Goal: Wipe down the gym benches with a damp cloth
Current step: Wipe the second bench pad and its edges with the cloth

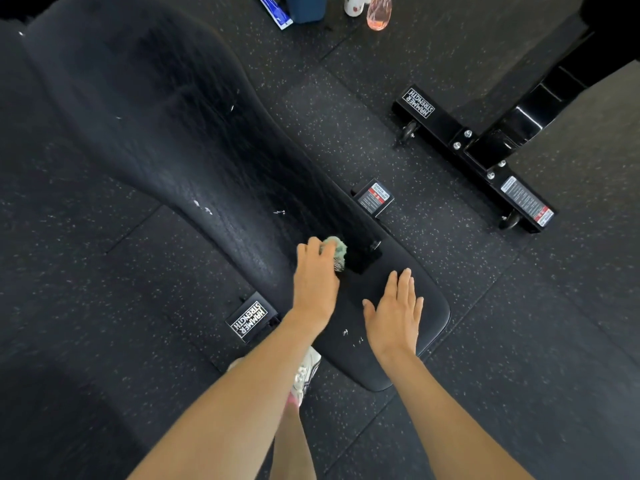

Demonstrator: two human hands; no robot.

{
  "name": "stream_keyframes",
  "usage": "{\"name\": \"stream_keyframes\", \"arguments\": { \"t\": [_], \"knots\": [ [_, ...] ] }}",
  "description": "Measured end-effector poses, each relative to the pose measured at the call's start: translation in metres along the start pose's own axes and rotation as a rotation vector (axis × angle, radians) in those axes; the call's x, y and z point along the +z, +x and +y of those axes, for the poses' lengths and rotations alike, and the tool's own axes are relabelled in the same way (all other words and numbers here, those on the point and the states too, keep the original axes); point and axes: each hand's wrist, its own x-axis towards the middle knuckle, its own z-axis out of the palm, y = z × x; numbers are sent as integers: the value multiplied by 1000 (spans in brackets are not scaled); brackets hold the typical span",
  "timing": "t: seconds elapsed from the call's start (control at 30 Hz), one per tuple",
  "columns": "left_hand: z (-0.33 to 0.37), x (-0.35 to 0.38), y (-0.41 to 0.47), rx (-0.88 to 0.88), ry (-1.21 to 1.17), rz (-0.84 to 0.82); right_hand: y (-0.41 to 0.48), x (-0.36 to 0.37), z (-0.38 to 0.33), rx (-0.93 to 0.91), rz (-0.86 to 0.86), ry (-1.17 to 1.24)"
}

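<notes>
Left hand [316, 282] fingers bunched around the green cloth [337, 251] at the bench [194, 161] hinge gap, right hand [394, 315] flat and unclenched on the seat pad just beside it, long back pad seemingly left to wipe.

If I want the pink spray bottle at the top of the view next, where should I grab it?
Probably around the rounded body of the pink spray bottle, coming from the near side. It stands on the floor, with a white bottle close on its left; its top is cut off by the frame, so the trigger cannot be judged.
</notes>
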Motion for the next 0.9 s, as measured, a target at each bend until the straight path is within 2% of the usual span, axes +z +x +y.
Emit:
{"name": "stream_keyframes", "arguments": {
  "t": [0.2,0.33,0.43,0.53,0.6,0.9],
  "knots": [
    [16,28,-24,98,-97,-125,-11,4,8,18,17,8],
    [4,11,-20,226,-176,-270,-19,8,9,19,21,27],
    [-24,-11,-18,175,-186,-102,-26,10,6,31,19,35],
    [-54,-28,-12,-43,-118,84,-32,13,0,44,11,51],
    [-59,-29,-9,-86,-53,75,-35,16,-7,38,13,61],
    [-20,7,-40,100,-26,-116,-46,22,-22,72,47,69]
  ]
}}
